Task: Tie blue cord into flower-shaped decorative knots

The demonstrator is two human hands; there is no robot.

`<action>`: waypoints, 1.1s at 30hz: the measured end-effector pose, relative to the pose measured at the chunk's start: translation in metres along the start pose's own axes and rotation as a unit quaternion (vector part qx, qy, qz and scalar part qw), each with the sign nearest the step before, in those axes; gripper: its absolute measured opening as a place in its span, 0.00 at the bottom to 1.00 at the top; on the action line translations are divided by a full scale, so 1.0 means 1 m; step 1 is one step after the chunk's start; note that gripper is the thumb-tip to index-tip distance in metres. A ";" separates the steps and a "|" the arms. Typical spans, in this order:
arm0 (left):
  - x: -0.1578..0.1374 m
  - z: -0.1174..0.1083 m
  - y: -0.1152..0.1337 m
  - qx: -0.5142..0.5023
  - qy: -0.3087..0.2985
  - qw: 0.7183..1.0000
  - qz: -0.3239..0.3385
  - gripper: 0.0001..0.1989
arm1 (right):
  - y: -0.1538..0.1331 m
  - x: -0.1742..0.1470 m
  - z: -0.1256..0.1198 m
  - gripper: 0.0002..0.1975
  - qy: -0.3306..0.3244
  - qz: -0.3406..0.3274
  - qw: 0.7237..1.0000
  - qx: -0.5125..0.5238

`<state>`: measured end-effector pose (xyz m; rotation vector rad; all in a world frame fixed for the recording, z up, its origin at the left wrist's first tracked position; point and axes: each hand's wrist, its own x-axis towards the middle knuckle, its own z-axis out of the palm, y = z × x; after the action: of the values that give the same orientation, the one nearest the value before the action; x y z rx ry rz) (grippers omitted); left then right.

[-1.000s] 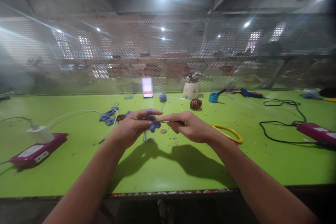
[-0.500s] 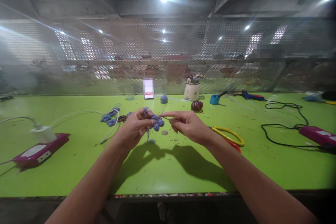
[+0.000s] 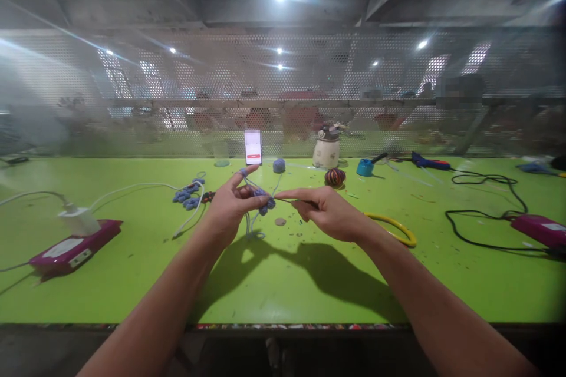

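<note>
My left hand (image 3: 233,203) pinches a small piece of blue-purple crochet (image 3: 266,206) between thumb and fingers. Its index finger is raised, with a strand of yarn looped round it. In my right hand (image 3: 325,207) is a thin crochet hook (image 3: 285,199), its tip at the crochet piece and my index finger stretched along it. From the work a strand runs back to a ball of blue-purple yarn (image 3: 279,165). Loose yarn ends hang below my left hand. More blue crochet pieces (image 3: 189,195) lie to the left on the green table.
A lit phone (image 3: 253,147) stands upright at the back, near a whitish jug (image 3: 326,150). Right of centre are a multicoloured yarn ball (image 3: 335,177), a blue pot (image 3: 365,167) and yellow-handled scissors (image 3: 400,231). Power strips (image 3: 77,249) with cables lie at both sides.
My left index finger has lifted and straightened, and the crochet piece has turned, now more covered by my thumb. The hook has come in closer to the piece. The view has shifted slightly.
</note>
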<state>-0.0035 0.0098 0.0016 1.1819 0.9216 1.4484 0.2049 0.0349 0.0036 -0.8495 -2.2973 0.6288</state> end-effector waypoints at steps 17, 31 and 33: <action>0.001 0.004 -0.012 0.094 0.021 0.987 0.127 0.39 | -0.006 0.000 0.005 0.29 0.026 -0.043 0.986 -0.162; 0.000 0.007 -0.013 0.045 0.009 0.991 0.124 0.55 | -0.004 0.002 0.016 0.26 0.078 0.008 0.993 -0.085; -0.001 0.008 -0.015 0.056 -0.001 0.991 0.122 0.58 | -0.005 0.004 0.021 0.25 0.073 0.025 0.997 0.009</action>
<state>0.0080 0.0118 -0.0106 1.4195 0.8903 1.6036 0.1869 0.0298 -0.0069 -0.9157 -2.1422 0.5871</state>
